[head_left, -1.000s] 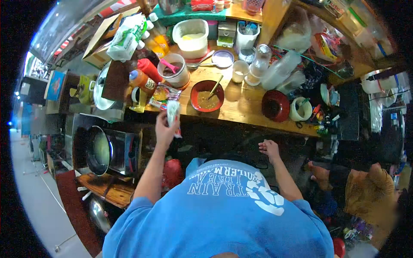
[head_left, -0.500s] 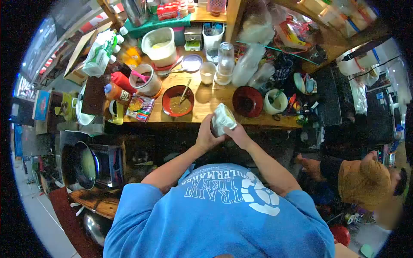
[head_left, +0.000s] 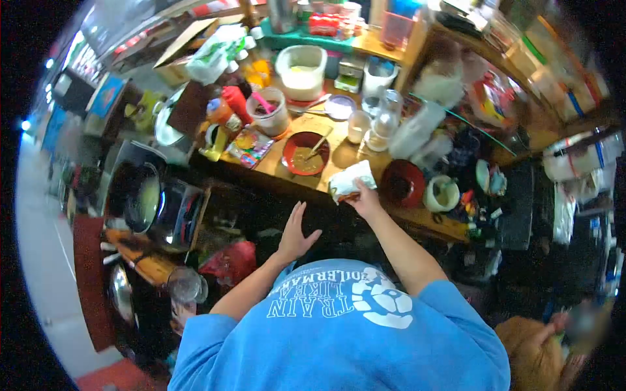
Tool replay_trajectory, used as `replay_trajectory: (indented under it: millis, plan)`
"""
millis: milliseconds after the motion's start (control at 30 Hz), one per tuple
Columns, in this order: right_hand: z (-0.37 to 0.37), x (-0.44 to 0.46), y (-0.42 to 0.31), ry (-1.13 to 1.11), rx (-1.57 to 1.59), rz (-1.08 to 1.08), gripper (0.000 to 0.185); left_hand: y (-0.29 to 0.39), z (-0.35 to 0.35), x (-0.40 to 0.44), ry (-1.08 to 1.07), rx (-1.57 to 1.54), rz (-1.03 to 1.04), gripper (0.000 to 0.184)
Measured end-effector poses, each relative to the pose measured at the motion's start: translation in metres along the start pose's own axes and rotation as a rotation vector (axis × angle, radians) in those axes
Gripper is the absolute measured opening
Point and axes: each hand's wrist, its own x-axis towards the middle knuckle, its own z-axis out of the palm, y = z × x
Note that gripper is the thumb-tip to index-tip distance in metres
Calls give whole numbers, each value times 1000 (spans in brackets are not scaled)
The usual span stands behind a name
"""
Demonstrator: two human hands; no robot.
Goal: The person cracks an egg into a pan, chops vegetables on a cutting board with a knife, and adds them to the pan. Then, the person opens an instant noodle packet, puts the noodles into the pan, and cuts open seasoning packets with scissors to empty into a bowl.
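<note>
1 white packet (head_left: 353, 178) is pinched in the right hand (head_left: 368, 200), extending forward-left of the grip, long axis roughly crosswise (slight slant). Left hand (head_left: 297, 238) is released, empty, left of the grip.

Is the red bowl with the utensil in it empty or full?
Partly full: the bowl holds a brown mixture low inside, with its red inner wall showing above. The utensil leans in it.

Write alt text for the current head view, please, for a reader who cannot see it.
The right hand holds a white packet by the edge of a wooden table; the left hand is open and empty. On the table, a utensil rests in a red bowl of brown mixture.
</note>
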Motion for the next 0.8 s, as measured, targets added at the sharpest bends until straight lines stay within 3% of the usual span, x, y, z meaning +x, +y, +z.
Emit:
replay_trajectory:
  millis: [67,167,200,333,467,533,600,633,667,733,767,800]
  plan:
    - [-1,17,4,136,68,44,45,-18,-12,-40,8,-39,-103,88]
    - [-15,40,13,38,131,0,39,-48,-33,-102,57,-28,-226,81]
    - [-12,37,13,183,88,-17,39,-54,-41,-128,43,-11,-298,78]
    - [0,9,11,97,-73,-102,40,-82,-75,-219,97,79,-459,67]
    - [-34,21,21,141,-216,-118,39,-107,-108,-308,232,23,-582,62]
    - [-15,14,23,363,-247,-125,42,-120,-125,-354,242,82,-629,59]
    - [10,-5,28,440,-206,-202,34,-126,-151,-392,238,58,-664,59]
    - [14,-9,34,351,-256,-248,46,-130,-163,-413,233,39,-680,58]
    - [18,-12,44,354,-249,-262,46,-137,-174,-433,228,20,-688,56]
    - [73,-60,64,645,-216,-127,60,-150,-194,-474,252,24,-679,55]
    - [68,-65,76,465,-280,-73,72,-166,-201,-498,220,-13,-723,56]
    - [81,-75,85,361,-327,10,66,-185,-206,-521,190,-49,-766,56]
